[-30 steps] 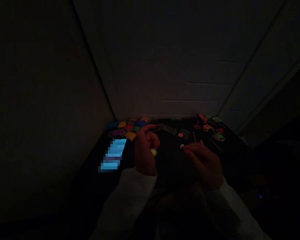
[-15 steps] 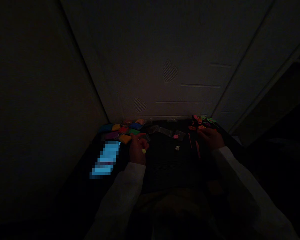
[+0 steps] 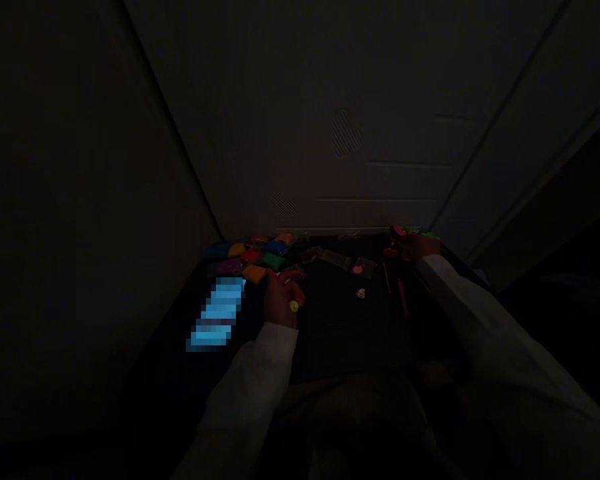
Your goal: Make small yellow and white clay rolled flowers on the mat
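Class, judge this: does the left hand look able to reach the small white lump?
Probably yes: only dark tabletop shows between the left hand and the white lump, though the yellow piece it holds may hamper its grip.

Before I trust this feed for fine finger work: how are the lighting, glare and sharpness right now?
Head view: very dark overall, edges nearly black; the screen is the one bright patch, its content blocky and unreadable; the packets show colour but little detail; the right hand is dim, so its fingertips' contact can't be told; the white lump stands out against the dark tabletop.
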{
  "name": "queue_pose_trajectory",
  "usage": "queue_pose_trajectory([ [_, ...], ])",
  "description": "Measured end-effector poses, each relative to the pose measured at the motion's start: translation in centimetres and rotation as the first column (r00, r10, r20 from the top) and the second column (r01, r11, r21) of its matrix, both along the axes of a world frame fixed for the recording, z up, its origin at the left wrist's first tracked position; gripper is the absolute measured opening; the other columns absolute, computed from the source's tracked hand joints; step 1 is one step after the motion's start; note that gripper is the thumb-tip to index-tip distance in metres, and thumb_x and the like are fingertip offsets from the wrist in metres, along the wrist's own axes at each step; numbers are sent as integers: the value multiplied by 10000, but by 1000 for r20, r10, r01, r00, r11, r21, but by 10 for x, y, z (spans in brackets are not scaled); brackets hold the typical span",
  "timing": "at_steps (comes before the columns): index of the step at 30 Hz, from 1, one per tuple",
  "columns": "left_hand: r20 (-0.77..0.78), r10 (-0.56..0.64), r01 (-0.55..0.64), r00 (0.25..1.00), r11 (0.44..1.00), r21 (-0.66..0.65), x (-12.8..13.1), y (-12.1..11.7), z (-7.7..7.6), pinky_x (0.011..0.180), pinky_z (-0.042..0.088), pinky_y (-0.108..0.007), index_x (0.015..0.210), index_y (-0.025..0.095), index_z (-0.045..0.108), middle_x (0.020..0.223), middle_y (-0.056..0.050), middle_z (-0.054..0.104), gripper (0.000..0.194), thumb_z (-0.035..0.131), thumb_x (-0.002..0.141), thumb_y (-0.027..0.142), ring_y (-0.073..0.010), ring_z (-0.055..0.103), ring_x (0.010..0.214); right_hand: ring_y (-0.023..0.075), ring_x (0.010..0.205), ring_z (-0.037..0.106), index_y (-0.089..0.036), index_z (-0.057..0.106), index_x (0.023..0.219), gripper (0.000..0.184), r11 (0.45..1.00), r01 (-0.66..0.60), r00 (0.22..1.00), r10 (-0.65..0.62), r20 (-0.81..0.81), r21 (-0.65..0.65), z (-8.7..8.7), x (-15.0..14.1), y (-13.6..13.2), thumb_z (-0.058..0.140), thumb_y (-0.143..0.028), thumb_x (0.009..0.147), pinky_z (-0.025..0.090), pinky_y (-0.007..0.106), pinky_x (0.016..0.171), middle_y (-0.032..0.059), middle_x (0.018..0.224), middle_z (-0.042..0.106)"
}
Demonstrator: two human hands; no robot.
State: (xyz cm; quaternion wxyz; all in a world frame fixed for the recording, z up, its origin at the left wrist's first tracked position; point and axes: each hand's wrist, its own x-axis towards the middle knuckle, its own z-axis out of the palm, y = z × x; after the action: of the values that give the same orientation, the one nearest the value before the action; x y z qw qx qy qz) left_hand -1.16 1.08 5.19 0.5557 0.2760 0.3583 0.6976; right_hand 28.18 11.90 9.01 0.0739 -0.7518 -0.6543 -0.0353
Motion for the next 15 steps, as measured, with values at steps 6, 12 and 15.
queue_pose_trajectory([
  [6,69,0,-1,998,1000,22,5,0,1,337,223,-192,618,108,553,297,42,351,582,305,772,611,-62,320,271,180,939,541,-158,520,1061,301,999,18,999,-16,-49,49,5,-4,-4,466,-349,835,444,409,810,61,1069,550],
  [12,171,-18,20,985,1000,-9,4,-1,2,346,220,-184,610,116,547,327,47,348,547,271,822,539,-54,306,285,241,947,553,-124,589,976,268,970,-83,978,124,-168,229,18,-38,-28,427,-285,836,410,414,806,130,978,609],
  [15,243,-81,97,967,994,-56,17,-7,4,356,248,-180,671,123,553,386,55,364,489,295,830,507,-51,318,308,194,1060,494,-176,517,1110,351,898,-224,927,316,-201,378,19,-81,-72,341,-345,857,386,349,875,93,1105,573],
])
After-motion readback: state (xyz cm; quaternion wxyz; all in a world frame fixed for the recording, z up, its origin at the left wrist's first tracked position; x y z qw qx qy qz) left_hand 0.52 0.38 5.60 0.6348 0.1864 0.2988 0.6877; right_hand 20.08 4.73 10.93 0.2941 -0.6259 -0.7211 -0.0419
